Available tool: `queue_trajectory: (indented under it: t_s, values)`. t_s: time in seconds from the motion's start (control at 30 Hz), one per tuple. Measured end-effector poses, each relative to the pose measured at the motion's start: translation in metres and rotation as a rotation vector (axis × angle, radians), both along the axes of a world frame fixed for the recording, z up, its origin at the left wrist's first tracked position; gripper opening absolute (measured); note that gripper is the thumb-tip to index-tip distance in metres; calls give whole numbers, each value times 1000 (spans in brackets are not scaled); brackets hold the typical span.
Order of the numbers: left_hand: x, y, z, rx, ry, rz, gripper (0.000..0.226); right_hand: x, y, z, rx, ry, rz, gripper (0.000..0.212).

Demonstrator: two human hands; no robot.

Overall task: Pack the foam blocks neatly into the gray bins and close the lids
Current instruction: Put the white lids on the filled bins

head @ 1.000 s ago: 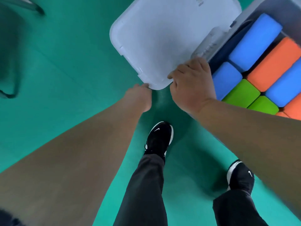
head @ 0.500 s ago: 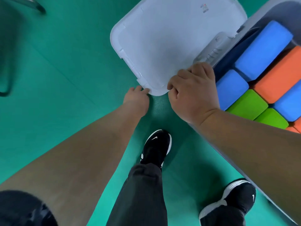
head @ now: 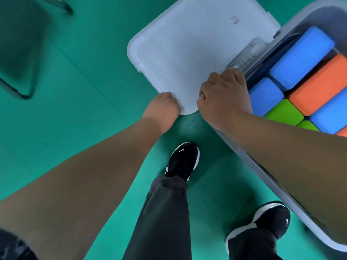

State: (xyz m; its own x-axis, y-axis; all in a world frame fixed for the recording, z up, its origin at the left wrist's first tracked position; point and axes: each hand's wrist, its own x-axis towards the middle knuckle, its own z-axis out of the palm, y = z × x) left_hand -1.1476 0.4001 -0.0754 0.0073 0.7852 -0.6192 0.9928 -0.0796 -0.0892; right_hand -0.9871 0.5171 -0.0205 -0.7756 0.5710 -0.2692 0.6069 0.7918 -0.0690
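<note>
A pale gray lid (head: 191, 51) hangs open off the left side of the gray bin (head: 277, 192). Both hands hold its near corner. My left hand (head: 162, 107) grips the corner edge from the left, fingers tucked under it. My right hand (head: 224, 96) curls over the lid's right edge beside the bin rim. Inside the bin lie packed foam blocks: blue blocks (head: 300, 55), an orange block (head: 319, 85) and green blocks (head: 283, 113).
The floor is a green mat (head: 84, 81). My two black shoes stand below the lid, the left shoe (head: 183, 160) under its corner, the right shoe (head: 270, 222) against the bin wall. Dark metal chair legs (head: 20, 91) stand at the far left.
The view has shifted slightly, so lid and bin sit lower in frame. My left hand has closed further onto the lid corner. My right foot has stepped nearer the bin.
</note>
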Motion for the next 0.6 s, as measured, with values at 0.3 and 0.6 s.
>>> queue_trajectory:
  t_s: [0.3,0.6]
  values:
    - [-25,-33,146,242,-172,-118,27,5,-10,95,-388,-232,90,61]
    - [-46,-26,268,323,-412,449,37,-4,3,197,-561,-186,-65,71]
